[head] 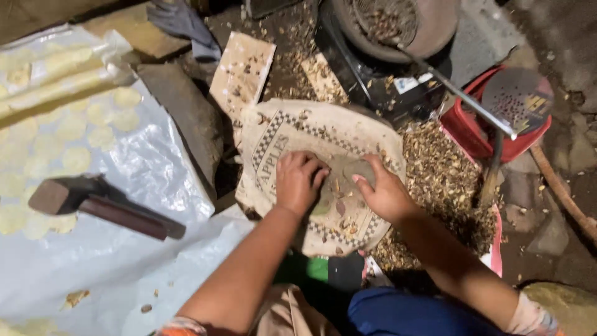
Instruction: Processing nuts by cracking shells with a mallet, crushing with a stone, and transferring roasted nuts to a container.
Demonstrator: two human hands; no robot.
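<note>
On the printed sack (292, 134) both hands rest: left hand (298, 182) curled, fingers together, pressing down empty, right hand (384, 190) pinching a flat grey stone (359, 170), husks (444, 180) beside.

I see a beige cardboard sheet (323, 134) edged with a black-and-white checker band. To its left lies a clear whitish plastic sheet (143, 168) dotted with pale yellow discs (76, 159), and a dark brown mallet (93, 199). At the right sits a red basket (472, 134); tan husks (441, 180) lie beside it.
</note>
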